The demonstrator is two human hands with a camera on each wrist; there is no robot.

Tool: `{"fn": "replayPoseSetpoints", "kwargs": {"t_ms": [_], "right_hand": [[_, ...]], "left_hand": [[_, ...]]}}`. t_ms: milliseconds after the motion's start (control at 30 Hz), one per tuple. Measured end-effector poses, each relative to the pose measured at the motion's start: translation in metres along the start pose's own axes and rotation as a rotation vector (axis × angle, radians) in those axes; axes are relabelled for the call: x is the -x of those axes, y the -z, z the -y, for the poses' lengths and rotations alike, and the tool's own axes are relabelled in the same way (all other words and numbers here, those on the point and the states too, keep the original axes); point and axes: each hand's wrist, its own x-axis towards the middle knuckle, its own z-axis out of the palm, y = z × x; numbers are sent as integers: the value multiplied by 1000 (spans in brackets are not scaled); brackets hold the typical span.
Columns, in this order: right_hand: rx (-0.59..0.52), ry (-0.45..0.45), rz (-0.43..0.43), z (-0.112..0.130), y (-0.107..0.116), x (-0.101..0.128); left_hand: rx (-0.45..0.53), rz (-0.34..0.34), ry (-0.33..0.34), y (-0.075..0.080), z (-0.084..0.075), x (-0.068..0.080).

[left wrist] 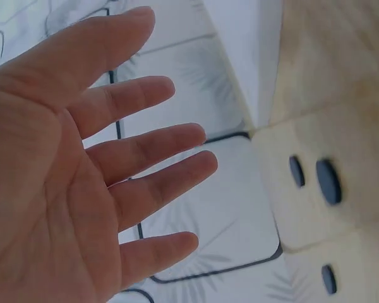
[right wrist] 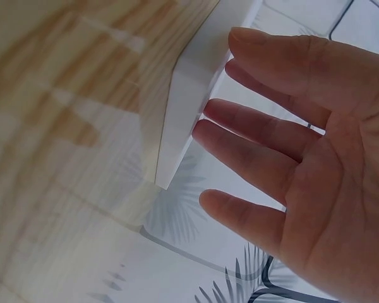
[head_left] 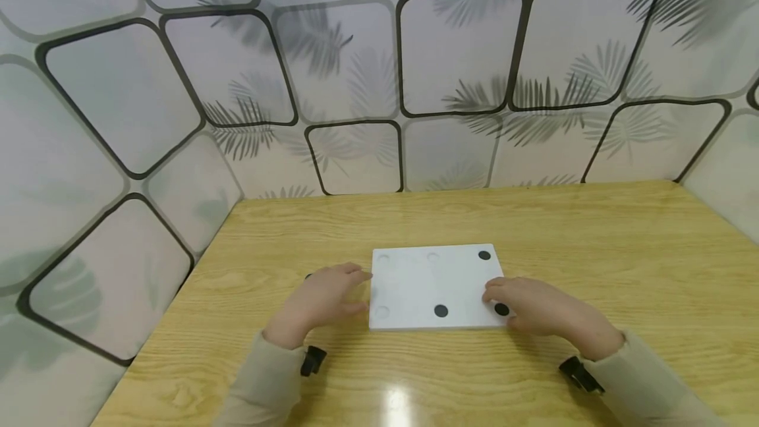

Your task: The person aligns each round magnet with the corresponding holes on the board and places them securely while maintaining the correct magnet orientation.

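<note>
Left grip point(head_left: 320, 298) is spread wide, fingers extended, with nothing held; its fingertips are placed just beside the left edge of the white board point(head_left: 412, 285). Right grip point(head_left: 542, 306) is likewise spread and unladen, set at the board's near right corner; contact cannot be confirmed. The board is laid flat on the bench point(head_left: 296, 229), well in from the far edge. Black discs point(head_left: 441, 310) are seen at the board's two right corners and near edge; further dark discs point(left wrist: 329, 182) are seen on the bench.

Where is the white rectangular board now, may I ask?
In the head view, the white board lies on the wood-grain table right of centre, between the left hand and right hand.
</note>
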Motion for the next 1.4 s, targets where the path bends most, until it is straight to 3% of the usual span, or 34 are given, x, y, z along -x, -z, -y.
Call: {"fn": "replayPoseSetpoints", "kwargs": {"t_ms": [167, 467, 967, 1400], "right_hand": [[19, 13, -9, 0, 0, 0], [30, 13, -7, 1, 1, 0], [21, 5, -9, 2, 0, 0], [1, -23, -3, 4, 0, 0]], "left_hand": [[53, -27, 62, 8, 9, 7], [29, 2, 123, 10, 17, 7], [-15, -15, 103, 2, 26, 3], [-25, 32, 147, -8, 33, 0]]}}
